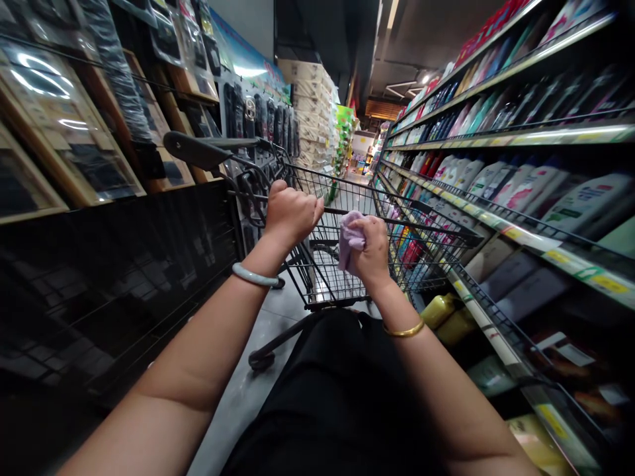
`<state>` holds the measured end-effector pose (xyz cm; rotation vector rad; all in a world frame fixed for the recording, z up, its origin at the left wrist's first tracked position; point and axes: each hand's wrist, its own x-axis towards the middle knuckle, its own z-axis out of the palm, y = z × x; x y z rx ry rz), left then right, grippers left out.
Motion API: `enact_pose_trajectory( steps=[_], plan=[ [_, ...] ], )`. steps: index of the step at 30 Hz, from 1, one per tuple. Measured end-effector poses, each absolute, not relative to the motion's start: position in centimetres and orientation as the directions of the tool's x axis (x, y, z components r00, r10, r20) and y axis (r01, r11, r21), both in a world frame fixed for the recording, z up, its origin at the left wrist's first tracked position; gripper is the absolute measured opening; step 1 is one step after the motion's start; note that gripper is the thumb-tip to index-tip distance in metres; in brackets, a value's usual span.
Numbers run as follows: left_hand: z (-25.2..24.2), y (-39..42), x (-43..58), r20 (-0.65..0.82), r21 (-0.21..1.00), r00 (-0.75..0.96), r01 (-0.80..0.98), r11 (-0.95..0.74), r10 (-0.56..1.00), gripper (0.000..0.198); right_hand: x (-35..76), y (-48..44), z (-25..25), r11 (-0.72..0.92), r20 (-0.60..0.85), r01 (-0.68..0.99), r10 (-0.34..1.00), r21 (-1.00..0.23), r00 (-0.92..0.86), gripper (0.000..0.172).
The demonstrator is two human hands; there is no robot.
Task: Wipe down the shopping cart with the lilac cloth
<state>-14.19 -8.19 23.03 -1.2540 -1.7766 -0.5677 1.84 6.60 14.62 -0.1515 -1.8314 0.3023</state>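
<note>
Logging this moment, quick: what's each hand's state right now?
Left hand: closed; whether it holds anything is hidden.
Right hand: closed, holding a lilac cloth.

I am standing in a shop, in a supermarket-like aisle. A black wire-mesh shopping cart (pixel 431 228) is standing before me. On my right, long dark metal shelves (pixel 555 49) are holding rows of white plastic bottles (pixel 578 201), and yellow-and-green price labels (pixel 608 284) are running along their edges. On my left, slim dark goods (pixel 272 119) are hanging in rows.
</note>
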Motion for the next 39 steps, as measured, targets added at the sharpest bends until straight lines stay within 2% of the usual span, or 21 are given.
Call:
enact_pose_trajectory(
  steps=[2, 6, 10, 15, 17, 20, 23, 25, 27, 32, 35, 39],
  plan=[
    [23.0, -8.2, -14.1, 0.834, -0.113, -0.134, 0.908, 0.404, 0.535, 0.062, 1.3, 5.7, 14.7, 0.963, 0.91, -0.022, 0.247, -0.27, -0.334, 0.038],
    [23.0, -8.2, -14.0, 0.843, -0.1, -0.127, 0.918, 0.384, 0.522, 0.062, 0.9, 5.0, 10.4, 0.941, 0.815, 0.085, 0.328, -0.329, -0.477, 0.041],
    [22.9, -8.2, -14.0, 0.838, -0.093, -0.133, 0.921, 0.378, 0.529, 0.061, 1.3, 4.9, 8.9, 0.914, 0.79, 0.101, 0.393, -0.394, -0.47, 0.037],
    [23.0, -8.3, -13.9, 0.834, -0.056, -0.161, 0.927, 0.372, 0.528, 0.059, 0.5, 4.0, 14.0, 0.965, 0.905, -0.017, 0.239, -0.262, -0.351, 0.038],
    [23.1, -8.3, -13.8, 0.827, -0.023, -0.184, 0.933, 0.36, 0.531, 0.059, 0.0, 3.7, 14.1, 0.977, 0.914, -0.017, 0.192, -0.212, -0.357, 0.039],
    [23.2, -8.4, -13.6, 0.812, 0.0, -0.212, 0.931, 0.364, 0.543, 0.059, 0.0, 3.7, 10.7, 0.977, 0.854, 0.034, 0.202, -0.211, -0.48, 0.042],
    [23.3, -8.4, -13.4, 0.805, -0.04, -0.203, 0.919, 0.392, 0.558, 0.062, 0.7, 4.2, 6.8, 0.961, 0.791, 0.054, 0.254, -0.271, -0.556, 0.043],
    [23.3, -8.4, -13.4, 0.807, -0.059, -0.195, 0.913, 0.404, 0.558, 0.063, 1.2, 4.6, 6.3, 0.947, 0.797, 0.05, 0.296, -0.319, -0.526, 0.042],
    [23.2, -8.4, -13.5, 0.81, -0.066, -0.19, 0.91, 0.409, 0.554, 0.062, 1.6, 5.1, 8.1, 0.938, 0.839, 0.031, 0.324, -0.345, -0.437, 0.037],
    [23.1, -8.3, -13.7, 0.818, -0.023, -0.202, 0.924, 0.381, 0.539, 0.06, 2.2, 7.2, 14.1, 0.961, 0.948, -0.02, 0.267, -0.274, -0.173, 0.027],
    [23.3, -8.4, -13.6, 0.801, 0.004, -0.227, 0.927, 0.375, 0.554, 0.062, 2.8, 8.1, 12.0, 0.931, 0.917, 0.053, 0.366, -0.362, -0.16, 0.026],
    [23.5, -8.6, -13.4, 0.777, -0.01, -0.245, 0.916, 0.4, 0.58, 0.065, 3.7, 8.1, 5.8, 0.792, 0.776, 0.114, 0.611, -0.6, -0.158, 0.025]
  ],
)
